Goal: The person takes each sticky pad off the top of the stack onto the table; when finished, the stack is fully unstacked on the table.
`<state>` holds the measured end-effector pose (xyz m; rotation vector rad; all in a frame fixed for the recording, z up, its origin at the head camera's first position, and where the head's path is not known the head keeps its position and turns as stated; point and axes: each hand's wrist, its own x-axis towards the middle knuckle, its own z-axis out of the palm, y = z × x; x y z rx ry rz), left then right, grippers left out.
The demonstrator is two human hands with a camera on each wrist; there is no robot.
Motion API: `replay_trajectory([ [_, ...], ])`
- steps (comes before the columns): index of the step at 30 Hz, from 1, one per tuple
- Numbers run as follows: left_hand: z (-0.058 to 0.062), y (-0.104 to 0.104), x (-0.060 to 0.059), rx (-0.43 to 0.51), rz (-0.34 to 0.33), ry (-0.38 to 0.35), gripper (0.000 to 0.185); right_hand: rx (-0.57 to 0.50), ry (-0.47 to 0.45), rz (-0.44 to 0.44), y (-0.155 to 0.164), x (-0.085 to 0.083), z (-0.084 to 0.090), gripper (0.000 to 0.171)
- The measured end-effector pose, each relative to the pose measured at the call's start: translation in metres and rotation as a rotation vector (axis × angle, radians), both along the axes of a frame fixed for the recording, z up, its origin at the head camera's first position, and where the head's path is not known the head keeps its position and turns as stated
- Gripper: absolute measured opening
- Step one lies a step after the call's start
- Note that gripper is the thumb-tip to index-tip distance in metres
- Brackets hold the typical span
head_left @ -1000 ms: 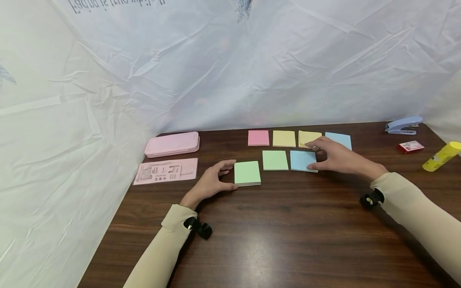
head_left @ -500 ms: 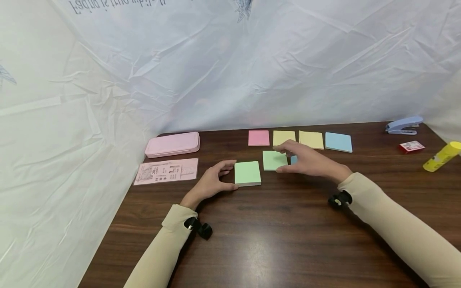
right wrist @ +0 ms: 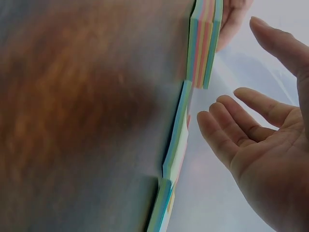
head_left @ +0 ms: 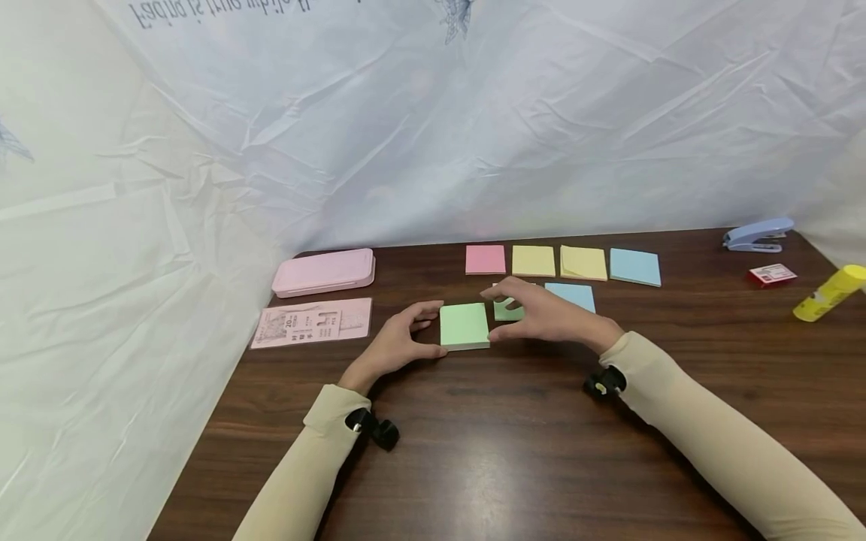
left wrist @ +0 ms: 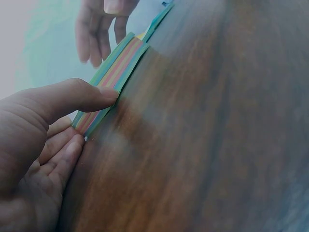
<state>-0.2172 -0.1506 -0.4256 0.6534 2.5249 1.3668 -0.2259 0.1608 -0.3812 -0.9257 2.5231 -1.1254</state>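
A thick green sticky-note pad (head_left: 464, 324) lies on the brown table (head_left: 514, 443). My left hand (head_left: 436, 327) grips its left edge, thumb on the near side and fingers on the far side. The left wrist view shows the thumb (left wrist: 82, 96) pressed against the pad's striped side (left wrist: 116, 77). My right hand (head_left: 502, 314) hovers just right of the pad with relaxed, spread fingers (right wrist: 241, 130), holding nothing. It partly covers a thin green note (head_left: 506, 311). The pad's striped edge (right wrist: 205, 43) shows beyond those fingers in the right wrist view.
Pink (head_left: 485, 259), yellow (head_left: 533, 261), yellow (head_left: 583, 263) and blue (head_left: 634, 267) notes line the back; another blue note (head_left: 571, 295) lies nearer. A pink case (head_left: 323, 271) and pink card (head_left: 311, 321) sit left. A stapler (head_left: 756, 234), red box (head_left: 772, 275) and yellow glue stick (head_left: 828, 294) sit right.
My right hand has swept left from the blue note, across the thin green note, to the green pad's right side. The left hand and pad have stayed put.
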Motion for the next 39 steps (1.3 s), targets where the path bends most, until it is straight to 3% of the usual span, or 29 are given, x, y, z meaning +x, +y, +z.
replay_trajectory([
  [14, 0.0, -0.004, 0.002, 0.004, 0.001, -0.002, 0.083, 0.073, -0.023, 0.023, -0.012, -0.002, -0.008, 0.08],
  [39, 0.0, -0.001, -0.001, 0.01, -0.013, -0.01, 0.083, 0.114, 0.052, -0.011, -0.016, -0.004, -0.011, 0.072],
])
